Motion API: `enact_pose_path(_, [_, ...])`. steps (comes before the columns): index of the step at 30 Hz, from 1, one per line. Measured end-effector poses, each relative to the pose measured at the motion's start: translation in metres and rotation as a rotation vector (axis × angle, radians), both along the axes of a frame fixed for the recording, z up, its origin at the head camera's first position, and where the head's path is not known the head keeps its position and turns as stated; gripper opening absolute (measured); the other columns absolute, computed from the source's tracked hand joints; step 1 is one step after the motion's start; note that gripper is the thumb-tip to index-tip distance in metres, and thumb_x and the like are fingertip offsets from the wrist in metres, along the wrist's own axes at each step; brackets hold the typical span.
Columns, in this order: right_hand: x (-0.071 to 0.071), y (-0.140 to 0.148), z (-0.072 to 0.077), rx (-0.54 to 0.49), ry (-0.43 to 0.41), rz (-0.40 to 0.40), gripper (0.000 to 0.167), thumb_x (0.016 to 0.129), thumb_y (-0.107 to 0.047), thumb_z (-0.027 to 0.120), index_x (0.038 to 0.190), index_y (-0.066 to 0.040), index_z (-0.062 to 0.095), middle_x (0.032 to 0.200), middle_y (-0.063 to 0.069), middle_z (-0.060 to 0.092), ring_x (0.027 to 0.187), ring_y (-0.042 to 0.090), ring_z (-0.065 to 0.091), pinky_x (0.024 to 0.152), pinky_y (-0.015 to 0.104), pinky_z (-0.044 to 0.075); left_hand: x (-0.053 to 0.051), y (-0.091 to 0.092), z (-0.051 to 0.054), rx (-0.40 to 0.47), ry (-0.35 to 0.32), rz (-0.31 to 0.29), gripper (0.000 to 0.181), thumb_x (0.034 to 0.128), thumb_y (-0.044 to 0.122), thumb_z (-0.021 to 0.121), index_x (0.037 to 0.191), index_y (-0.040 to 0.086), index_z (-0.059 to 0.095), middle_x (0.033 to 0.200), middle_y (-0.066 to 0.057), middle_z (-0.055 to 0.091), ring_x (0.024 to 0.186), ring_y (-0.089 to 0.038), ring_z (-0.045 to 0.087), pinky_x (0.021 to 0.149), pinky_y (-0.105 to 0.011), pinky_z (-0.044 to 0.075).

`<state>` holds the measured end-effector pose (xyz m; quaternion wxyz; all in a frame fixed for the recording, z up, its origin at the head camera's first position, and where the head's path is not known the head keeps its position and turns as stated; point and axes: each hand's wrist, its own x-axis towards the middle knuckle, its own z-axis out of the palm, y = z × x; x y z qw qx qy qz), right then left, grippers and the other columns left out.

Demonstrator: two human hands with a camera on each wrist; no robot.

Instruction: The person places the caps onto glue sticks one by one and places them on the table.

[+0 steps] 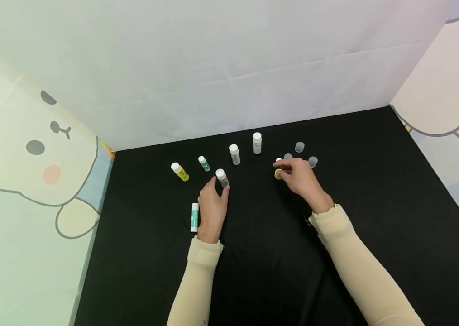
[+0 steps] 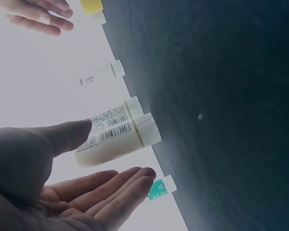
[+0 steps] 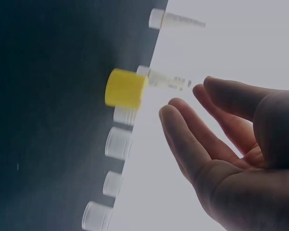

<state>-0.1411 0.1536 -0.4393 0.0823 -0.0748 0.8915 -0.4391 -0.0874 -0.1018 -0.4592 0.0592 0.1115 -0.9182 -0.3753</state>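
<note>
My left hand (image 1: 212,203) is spread around a white glue stick (image 1: 222,177), thumb on one side and straight fingers on the other. In the left wrist view, a gap shows between the fingers and this stick (image 2: 120,142); whether the thumb touches it is unclear. At the right, my right hand (image 1: 300,176) reaches over a small yellow cap (image 1: 278,174). The right wrist view shows its fingers (image 3: 183,130) loosely bent, with nothing between them and the yellow cap (image 3: 125,89) beyond the fingertips.
Two more white glue sticks (image 1: 235,154) stand farther back. A yellow stick (image 1: 180,172), a small green stick (image 1: 204,163) and a larger green stick (image 1: 194,217) are left. Several translucent caps (image 1: 299,147) cluster by the right hand. A pale wall (image 1: 229,99) borders the black table (image 1: 262,253).
</note>
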Motion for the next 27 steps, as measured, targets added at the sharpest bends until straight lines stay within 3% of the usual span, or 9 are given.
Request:
enact_pose_path(6, [-0.002,0.013,0.001,0.014,-0.02,-0.041,0.028,0.102,0.0,0.067,0.13,0.003,0.072,0.136,0.027,0.066,0.121,0.042,0.068,0.097,0.053,0.058,-0.004,0.0,-0.001,0.005,0.006,0.009,0.051,0.099,0.013,0.077,0.142,-0.007,0.061,0.142,-0.027,0.064,0.133,-0.039,0.062,0.111,-0.053,0.049])
enact_pose_path(21, [-0.005,0.043,-0.001,0.084,0.045,-0.141,0.028,0.102,-0.001,0.068,0.129,0.002,0.072,0.128,0.029,0.069,0.119,0.048,0.067,0.094,0.058,0.057,-0.011,0.001,-0.005,0.01,0.022,0.016,0.046,0.0991,0.013,0.077,0.138,-0.007,0.064,0.137,-0.025,0.068,0.129,-0.037,0.065,0.109,-0.053,0.051])
enact_pose_path(27, [-0.007,0.051,-0.003,0.098,0.076,-0.186,0.027,0.101,0.001,0.067,0.128,0.003,0.072,0.127,0.03,0.069,0.118,0.048,0.068,0.095,0.059,0.057,-0.013,0.002,-0.006,0.018,0.024,0.017,0.035,0.0997,0.014,0.076,0.13,-0.004,0.069,0.129,-0.021,0.072,0.122,-0.035,0.07,0.104,-0.051,0.055])
